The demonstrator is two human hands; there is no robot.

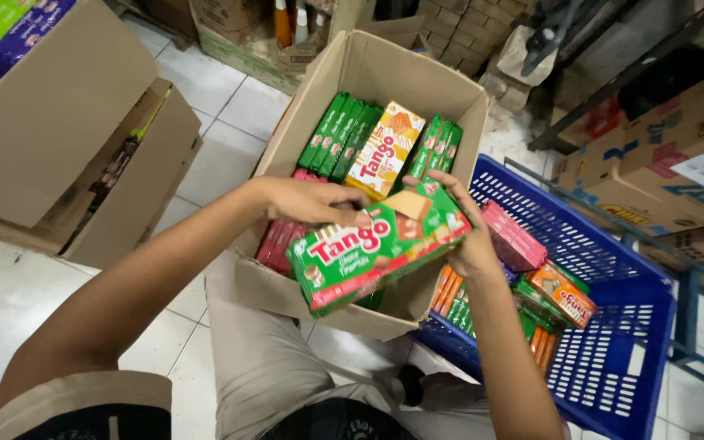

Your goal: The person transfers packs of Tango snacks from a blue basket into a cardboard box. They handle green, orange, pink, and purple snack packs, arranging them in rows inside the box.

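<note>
Both my hands hold a stack of green snack boxes (368,257) above an open cardboard box (450,81). My left hand (307,200) lies on top of the stack at its left end. My right hand (466,240) grips the right end, fingers curled over the top edge. Inside the cardboard box stand several green packs (340,134), an orange-and-white pack (385,147) and red packs (275,240) at the near left.
A blue plastic basket (613,358) to the right holds pink, orange and green packs. Cardboard cartons stand at the left (50,106) and on a metal rack at the right (653,163). White tiled floor (222,147) lies between them.
</note>
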